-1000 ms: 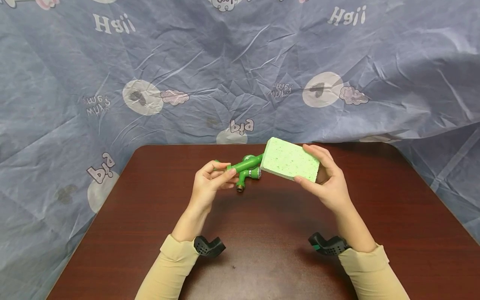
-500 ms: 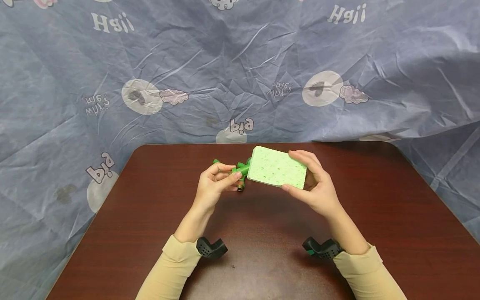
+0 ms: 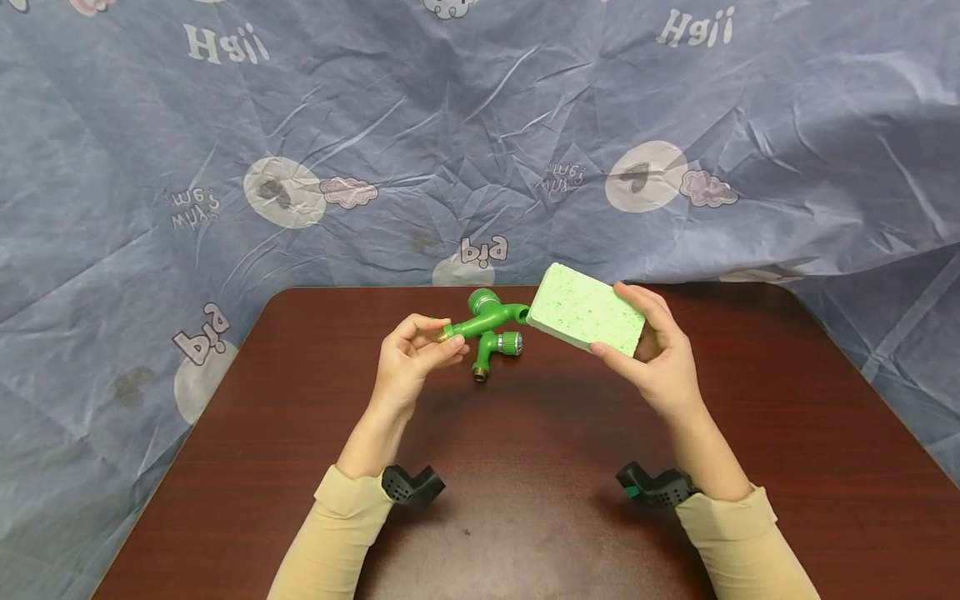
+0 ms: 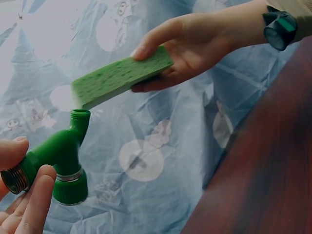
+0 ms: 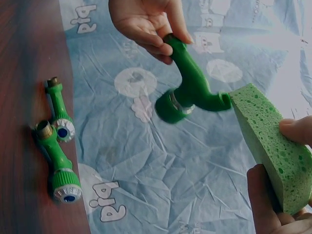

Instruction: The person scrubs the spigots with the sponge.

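My left hand (image 3: 405, 358) pinches a green plastic tap (image 3: 487, 318) by its brass-threaded inlet, holding it raised above the table. The tap's ribbed knob (image 4: 70, 189) hangs down in the left wrist view, and its curved spout (image 5: 217, 101) points toward the sponge. A pale green, speckled, block-shaped sponge (image 3: 587, 308) is gripped by my right hand (image 3: 666, 362), thumb on one broad face and fingers behind. One end of the sponge is right at the spout's mouth. In the right wrist view only the right thumb and some fingers show.
Two more green taps, a nearer one (image 5: 59, 163) and another (image 5: 58, 105), lie on the dark wooden table (image 3: 570, 483). In the head view the left hand hides most of one. A blue printed cloth (image 3: 420, 150) hangs behind the table.
Half a second ago the sponge had slid left and covered much of the tap. Now it has drawn back up and right to the spout's end, while the left hand has shifted slightly left.
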A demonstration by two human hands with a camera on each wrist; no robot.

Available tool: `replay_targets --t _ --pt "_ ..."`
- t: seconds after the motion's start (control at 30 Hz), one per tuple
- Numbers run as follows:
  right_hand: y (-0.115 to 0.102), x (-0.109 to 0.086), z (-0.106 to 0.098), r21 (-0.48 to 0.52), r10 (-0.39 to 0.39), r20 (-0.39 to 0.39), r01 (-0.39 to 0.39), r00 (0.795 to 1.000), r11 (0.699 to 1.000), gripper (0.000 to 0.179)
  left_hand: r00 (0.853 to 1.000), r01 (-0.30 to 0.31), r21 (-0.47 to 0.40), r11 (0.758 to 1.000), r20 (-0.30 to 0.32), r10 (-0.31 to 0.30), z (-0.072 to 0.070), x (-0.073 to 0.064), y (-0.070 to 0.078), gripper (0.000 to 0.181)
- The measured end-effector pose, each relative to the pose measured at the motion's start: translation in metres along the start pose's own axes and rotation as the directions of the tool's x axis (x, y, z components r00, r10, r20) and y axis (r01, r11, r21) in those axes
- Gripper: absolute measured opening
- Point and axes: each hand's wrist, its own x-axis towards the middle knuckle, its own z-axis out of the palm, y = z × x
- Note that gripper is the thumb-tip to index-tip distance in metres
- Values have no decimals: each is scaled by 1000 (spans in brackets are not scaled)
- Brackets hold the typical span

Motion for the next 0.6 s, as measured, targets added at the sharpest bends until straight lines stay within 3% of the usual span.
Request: replay_targets --t 0.4,0.6 --pt "7 1 -18 -45 108 -109 -113 988 993 70 986 -45 3 999 -162 45 -31 11 2 36" --pt "13 2 -25 -62 115 -160 -126 980 990 70 973 -62 -12 998 -225 58 -46 16 1 32"
